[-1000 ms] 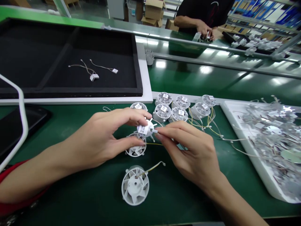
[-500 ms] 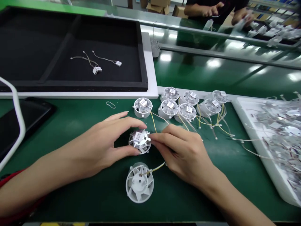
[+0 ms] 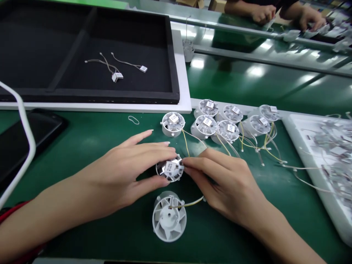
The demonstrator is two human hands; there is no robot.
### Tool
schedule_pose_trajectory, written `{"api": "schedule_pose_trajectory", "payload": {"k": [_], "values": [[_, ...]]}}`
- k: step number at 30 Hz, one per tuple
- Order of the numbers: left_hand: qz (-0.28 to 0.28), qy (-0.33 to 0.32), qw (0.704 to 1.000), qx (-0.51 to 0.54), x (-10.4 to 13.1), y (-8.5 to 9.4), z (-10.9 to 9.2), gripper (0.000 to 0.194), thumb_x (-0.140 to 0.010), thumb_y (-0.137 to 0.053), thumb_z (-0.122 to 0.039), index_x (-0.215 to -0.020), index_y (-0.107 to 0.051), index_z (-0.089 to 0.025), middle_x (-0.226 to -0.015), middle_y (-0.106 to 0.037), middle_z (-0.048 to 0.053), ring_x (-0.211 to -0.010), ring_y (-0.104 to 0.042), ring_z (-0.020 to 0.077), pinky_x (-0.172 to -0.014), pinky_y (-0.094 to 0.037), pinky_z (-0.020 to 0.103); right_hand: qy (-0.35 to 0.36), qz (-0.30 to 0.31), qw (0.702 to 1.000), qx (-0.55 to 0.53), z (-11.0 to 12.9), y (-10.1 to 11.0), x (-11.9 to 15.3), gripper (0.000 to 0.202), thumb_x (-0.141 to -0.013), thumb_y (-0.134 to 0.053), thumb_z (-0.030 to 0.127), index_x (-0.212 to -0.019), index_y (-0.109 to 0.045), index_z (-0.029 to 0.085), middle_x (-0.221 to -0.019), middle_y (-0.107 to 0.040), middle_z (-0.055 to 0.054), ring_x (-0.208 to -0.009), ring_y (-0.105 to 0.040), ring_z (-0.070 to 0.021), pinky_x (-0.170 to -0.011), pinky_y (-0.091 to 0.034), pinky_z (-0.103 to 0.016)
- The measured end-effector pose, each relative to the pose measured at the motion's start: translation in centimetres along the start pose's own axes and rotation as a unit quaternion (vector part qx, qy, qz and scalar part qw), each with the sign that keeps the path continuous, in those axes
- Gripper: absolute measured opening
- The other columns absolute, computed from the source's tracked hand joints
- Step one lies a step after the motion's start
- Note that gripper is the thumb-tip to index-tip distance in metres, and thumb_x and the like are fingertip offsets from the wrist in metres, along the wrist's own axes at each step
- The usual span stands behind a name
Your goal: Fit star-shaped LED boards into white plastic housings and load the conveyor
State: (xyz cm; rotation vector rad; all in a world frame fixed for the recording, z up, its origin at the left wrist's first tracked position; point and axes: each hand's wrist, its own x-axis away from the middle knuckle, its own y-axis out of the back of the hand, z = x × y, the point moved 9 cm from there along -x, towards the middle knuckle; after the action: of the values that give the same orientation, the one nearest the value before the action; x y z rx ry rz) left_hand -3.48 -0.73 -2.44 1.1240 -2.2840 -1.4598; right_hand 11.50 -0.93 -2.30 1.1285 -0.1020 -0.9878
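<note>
A small round fan (image 3: 171,169), white with a labelled square on top, stands on the green bench between both hands. My left hand (image 3: 129,165) grips its left side between thumb and fingers. My right hand (image 3: 220,176) is closed in a pinch at the fan's right edge; whether a wire sits in the fingertips I cannot tell. Just below, a second white fan (image 3: 169,222) lies with its bladed face up, a yellow-and-white wire leading from its hub to beneath my right hand. Above the hands, another fan (image 3: 173,124) with a white label stands upright.
Several labelled fans (image 3: 204,126) stand in a group, wires trailing right. A white tray (image 3: 310,165) heaped with wired parts is at right. Behind left lies a black tray (image 3: 148,96) with a few wired labelled pieces (image 3: 117,76). A phone (image 3: 41,124) and white cable (image 3: 26,124) lie left. A co-worker's hands (image 3: 264,14) work beyond.
The fan between my hands has turned, its label shifting from the upper left towards the middle. My left fingers now reach further over its top. The whole view has shifted slightly.
</note>
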Motion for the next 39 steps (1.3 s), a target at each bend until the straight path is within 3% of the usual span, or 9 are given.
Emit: {"api": "schedule_pose_trajectory", "payload": {"k": [5,15,22,32,36,39], "values": [[-0.03,0.0,1.0,-0.003,0.6,-0.4,-0.1,0.029,-0.113,-0.057,-0.032,-0.14,-0.061,-0.023,-0.14,-0.074,0.005,-0.131,-0.071,0.0224,-0.134,-0.04,0.05,0.043,0.007,0.998,0.034,0.8,0.2,-0.2,0.028,-0.104,-0.055,0.005,-0.12,-0.076,0.015,-0.077,-0.061,0.002,-0.056,-0.049,-0.0117,-0.051,-0.038,-0.026],[-0.045,0.036,0.998,0.03,0.8,-0.9,1.0,0.035,-0.112,-0.058,-0.048,-0.14,-0.063,-0.027,-0.135,-0.076,0.005,-0.128,-0.072,0.0267,-0.131,-0.044,0.051,0.076,0.018,0.994,0.082,1.0,0.3,-0.2,0.04,-0.099,-0.051,0.0,-0.117,-0.082,0.018,-0.079,-0.069,-0.001,-0.056,-0.054,-0.0105,-0.051,-0.04,-0.024],[-0.028,0.036,0.997,0.058,0.5,-1.0,1.1,0.032,-0.113,-0.056,-0.048,-0.139,-0.062,-0.031,-0.133,-0.076,0.002,-0.126,-0.073,0.0255,-0.131,-0.045,0.049,0.076,0.018,0.995,0.068,1.2,0.3,-0.2,0.038,-0.1,-0.051,0.0,-0.116,-0.082,0.014,-0.078,-0.068,-0.002,-0.057,-0.055,-0.0114,-0.05,-0.041,-0.024],[0.03,0.057,0.996,0.069,0.2,-0.8,1.3,0.037,-0.113,-0.057,-0.04,-0.149,-0.061,-0.034,-0.144,-0.072,-0.001,-0.139,-0.065,0.0263,-0.116,-0.059,0.04,0.08,0.012,0.995,0.065,1.3,0.4,0.0,0.036,-0.099,-0.053,-0.001,-0.116,-0.084,0.011,-0.077,-0.067,-0.003,-0.057,-0.054,-0.0132,-0.05,-0.039,-0.027],[0.036,0.085,0.992,0.086,0.1,-1.0,1.8,0.034,-0.112,-0.06,-0.047,-0.143,-0.066,-0.034,-0.141,-0.074,-0.002,-0.135,-0.067,0.0249,-0.111,-0.061,0.035,0.084,0.005,0.994,0.069,1.5,0.4,0.1,0.034,-0.102,-0.054,0.001,-0.115,-0.083,0.011,-0.077,-0.066,-0.002,-0.058,-0.053,-0.0132,-0.052,-0.038,-0.027],[0.044,0.091,0.989,0.104,0.2,-1.2,2.1,0.036,-0.112,-0.06,-0.047,-0.145,-0.066,-0.034,-0.142,-0.073,-0.002,-0.138,-0.066,0.0242,-0.116,-0.058,0.035,0.083,0.005,0.994,0.069,1.5,0.4,0.1,0.032,-0.103,-0.054,0.002,-0.116,-0.083,0.01,-0.077,-0.065,-0.002,-0.058,-0.051,-0.0135,-0.052,-0.037,-0.028]]}}
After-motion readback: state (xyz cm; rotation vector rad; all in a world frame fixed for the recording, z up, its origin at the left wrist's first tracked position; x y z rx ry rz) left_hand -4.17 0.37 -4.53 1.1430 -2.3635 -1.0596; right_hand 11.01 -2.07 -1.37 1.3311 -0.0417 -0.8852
